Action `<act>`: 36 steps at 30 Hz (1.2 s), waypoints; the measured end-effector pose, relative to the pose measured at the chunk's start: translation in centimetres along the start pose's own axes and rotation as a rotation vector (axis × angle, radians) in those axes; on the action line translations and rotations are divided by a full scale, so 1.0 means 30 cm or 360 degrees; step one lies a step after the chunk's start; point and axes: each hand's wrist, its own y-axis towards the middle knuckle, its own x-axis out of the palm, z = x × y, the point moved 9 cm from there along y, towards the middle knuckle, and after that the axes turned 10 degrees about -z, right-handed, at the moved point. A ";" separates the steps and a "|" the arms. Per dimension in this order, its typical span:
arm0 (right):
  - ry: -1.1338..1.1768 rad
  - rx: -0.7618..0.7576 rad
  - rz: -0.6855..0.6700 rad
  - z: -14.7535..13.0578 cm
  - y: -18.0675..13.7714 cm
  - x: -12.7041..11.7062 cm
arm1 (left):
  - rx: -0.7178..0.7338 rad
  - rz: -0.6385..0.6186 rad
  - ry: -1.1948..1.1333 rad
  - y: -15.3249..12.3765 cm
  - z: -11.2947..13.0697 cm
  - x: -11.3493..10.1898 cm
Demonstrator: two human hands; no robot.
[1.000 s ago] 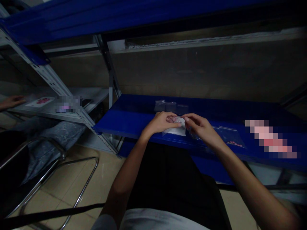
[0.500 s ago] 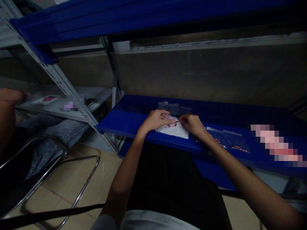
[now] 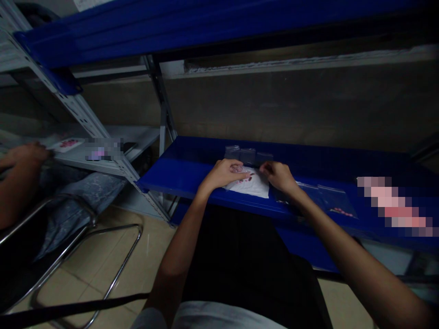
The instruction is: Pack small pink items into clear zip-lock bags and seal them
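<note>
A white sheet with small pink pieces on it lies on the blue shelf in front of me. My left hand rests at the sheet's left side, its fingers curled and pinched over the top edge. My right hand sits at the right side, fingers curled and pinched near the sheet's upper right corner. What the fingertips of either hand pinch is too small and dark to make out. Small clear bags lie just behind both hands.
More clear bags, one with pink pieces, lie on the shelf to the right. Another person's hand rests at a grey shelf on the left, above a metal chair frame. A blue shelf hangs overhead.
The white sheet has been laid flat on the shelf, showing its pink pieces. My right hand moved left and closer to the sheet. The other person's hand at the left shifted.
</note>
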 end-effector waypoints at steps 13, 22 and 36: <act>0.1018 0.0043 -0.0209 -0.184 -0.213 -0.028 | 0.0245 -0.0288 -0.0248 0.020 0.110 0.153; 0.0843 -0.0032 -0.0287 -0.238 -0.291 -0.051 | 0.0262 -0.0200 -0.0322 0.022 0.112 0.155; 0.0900 -0.0010 0.0151 -0.175 -0.306 -0.153 | 0.0067 -0.0018 -0.0950 0.024 0.078 0.118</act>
